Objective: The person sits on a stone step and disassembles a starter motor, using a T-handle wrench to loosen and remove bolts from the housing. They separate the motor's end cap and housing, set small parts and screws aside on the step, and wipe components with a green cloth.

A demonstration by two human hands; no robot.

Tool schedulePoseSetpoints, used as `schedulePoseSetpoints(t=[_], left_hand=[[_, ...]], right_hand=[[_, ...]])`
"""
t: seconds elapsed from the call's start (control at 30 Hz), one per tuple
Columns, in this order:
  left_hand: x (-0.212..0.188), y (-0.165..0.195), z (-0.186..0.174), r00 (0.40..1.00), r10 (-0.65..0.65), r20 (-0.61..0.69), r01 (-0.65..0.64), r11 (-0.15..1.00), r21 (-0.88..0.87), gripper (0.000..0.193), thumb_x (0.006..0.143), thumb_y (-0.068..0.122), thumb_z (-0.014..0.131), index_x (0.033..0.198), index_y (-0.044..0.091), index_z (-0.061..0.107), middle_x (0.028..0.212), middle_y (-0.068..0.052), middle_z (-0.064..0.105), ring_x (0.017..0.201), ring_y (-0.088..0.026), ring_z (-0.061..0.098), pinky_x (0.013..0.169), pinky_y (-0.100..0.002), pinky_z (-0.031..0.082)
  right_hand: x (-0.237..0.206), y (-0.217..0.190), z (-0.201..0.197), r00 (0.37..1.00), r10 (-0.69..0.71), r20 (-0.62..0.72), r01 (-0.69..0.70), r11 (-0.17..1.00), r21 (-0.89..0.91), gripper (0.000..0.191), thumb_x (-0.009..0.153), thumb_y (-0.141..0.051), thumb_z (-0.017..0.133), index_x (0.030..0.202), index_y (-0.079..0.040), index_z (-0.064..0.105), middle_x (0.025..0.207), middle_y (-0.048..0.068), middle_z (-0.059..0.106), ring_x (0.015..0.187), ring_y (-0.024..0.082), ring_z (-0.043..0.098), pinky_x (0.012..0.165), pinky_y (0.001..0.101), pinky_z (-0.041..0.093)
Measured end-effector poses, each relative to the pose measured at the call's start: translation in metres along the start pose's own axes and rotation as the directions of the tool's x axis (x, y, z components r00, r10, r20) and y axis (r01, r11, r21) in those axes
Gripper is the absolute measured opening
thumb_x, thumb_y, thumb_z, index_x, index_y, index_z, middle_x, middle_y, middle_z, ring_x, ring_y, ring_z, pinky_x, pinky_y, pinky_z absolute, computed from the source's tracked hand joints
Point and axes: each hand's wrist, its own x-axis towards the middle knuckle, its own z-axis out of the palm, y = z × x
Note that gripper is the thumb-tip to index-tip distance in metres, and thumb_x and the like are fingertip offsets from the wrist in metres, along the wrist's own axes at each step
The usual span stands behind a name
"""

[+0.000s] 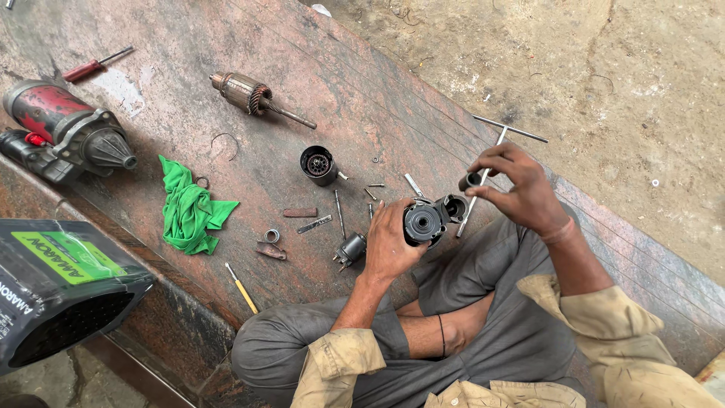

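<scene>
Battery case (64,291), lower left corner: black ribbed plastic box, 1 bright green rectangular label on its top face, white lettering along the side edge.

Slab (355,98): reddish-brown polished stone, streaked and dusty, running diagonally; rough grey concrete ground beyond it.

Left hand (389,242): fingers clenched around a dark metal motor housing (424,221), round, with a circular end face turned up toward the camera, held just above the person's crossed knees.

Right hand (521,189): fingertips pinching a small dark cylindrical sleeve (472,180), held just beside the housing's upper edge; whether the 2 parts touch cannot be told.

T-handle wrench (504,133): bright steel rod with crossbar, lying on the slab partly behind the right hand.

Armature (253,94): copper-coloured wound core with gear and thin shaft, upper centre.

Cup-shaped part (318,165): black cylinder, open top, toothed interior.

Starter motor (72,128): red-painted body, grey cast nose, left edge.

Screwdriver (94,66): red handle, upper left. A 2nd, thin, yellow-handled tool (242,289) lies near the slab's front edge.

Rag (189,208): crumpled green cloth.

Small hardware (332,215): bolts, flat strips, ring and washers, loose between rag and left hand.
</scene>
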Motion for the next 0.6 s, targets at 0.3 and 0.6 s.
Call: schedulePoseSetpoints(t=[0.3, 0.6], left_hand=[[0.012, 0.018, 0.010, 0.984, 0.151, -0.095, -0.143, 0.986, 0.083, 0.061, 0.071, 0.030, 0.085, 0.124, 0.008, 0.067, 0.121, -0.010, 0.067, 0.119, -0.031, 0.063, 0.114, -0.053, 0.040], [0.027, 0.018, 0.033, 0.962, 0.187, -0.201, -0.173, 0.981, 0.086, 0.041, 0.071, 0.022, 0.084, 0.108, 0.008, 0.071, 0.110, -0.006, 0.067, 0.105, -0.030, 0.068, 0.110, -0.048, 0.050]], right_hand=[[0.025, 0.053, 0.076, 0.974, 0.217, 0.071, -0.210, 0.973, -0.100, 0.036, 0.078, -0.034, 0.088, 0.104, -0.011, 0.079, 0.104, 0.009, 0.065, 0.097, 0.024, 0.068, 0.083, 0.0372, 0.055], [0.034, 0.066, 0.089, 0.951, 0.255, 0.175, -0.267, 0.962, 0.054, 0.042, 0.076, -0.036, 0.087, 0.107, -0.009, 0.076, 0.102, 0.008, 0.064, 0.094, 0.022, 0.067, 0.078, 0.0365, 0.055]])
